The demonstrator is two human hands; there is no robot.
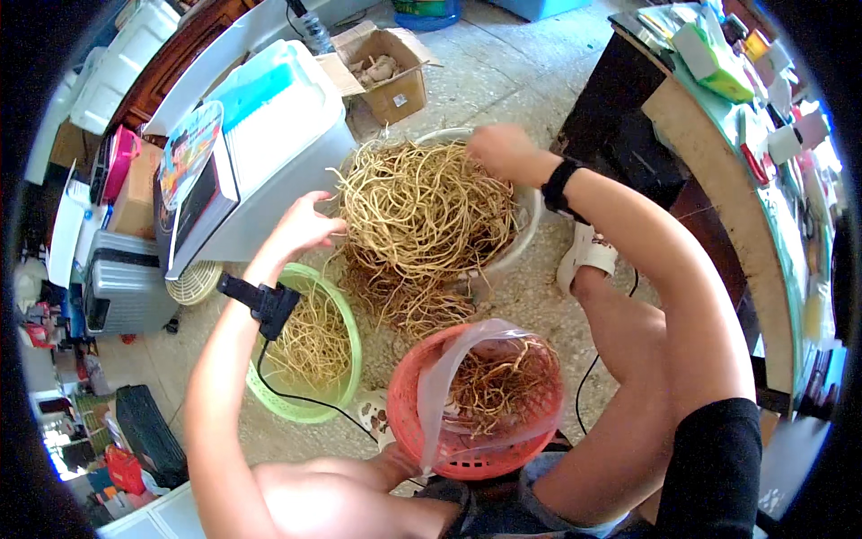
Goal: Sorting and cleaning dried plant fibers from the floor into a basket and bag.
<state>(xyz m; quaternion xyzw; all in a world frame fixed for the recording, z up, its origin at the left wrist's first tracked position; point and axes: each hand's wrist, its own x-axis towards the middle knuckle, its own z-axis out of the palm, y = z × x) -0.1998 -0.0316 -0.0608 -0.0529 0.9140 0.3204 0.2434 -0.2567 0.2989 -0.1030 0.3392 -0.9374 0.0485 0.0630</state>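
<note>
A large heap of long pale roots (424, 202) fills and overhangs a whitish round tub (528, 229), with darker, thinner roots (404, 296) at its near side. At the heap's left edge is my left hand (310, 226), fingers apart, nothing seen in it. My right hand (502, 153) is over the heap's upper right edge; its fingers are blurred, and whether they grip a root cannot be told. A green plastic basket (353, 350) at the lower left holds thin pale roots (313, 340). Nearest me, a red plastic basket (404, 404) lined with a clear plastic bag (434, 404) contains brown roots (498, 384).
An open cardboard box (397, 98) with pale lumps inside stands beyond the tub. To the left are a large plastic storage bin (289, 148) and a grey case (124, 283). A cluttered glass-topped desk (761, 168) curves along the right. A black cable (316, 403) runs from my left wrist.
</note>
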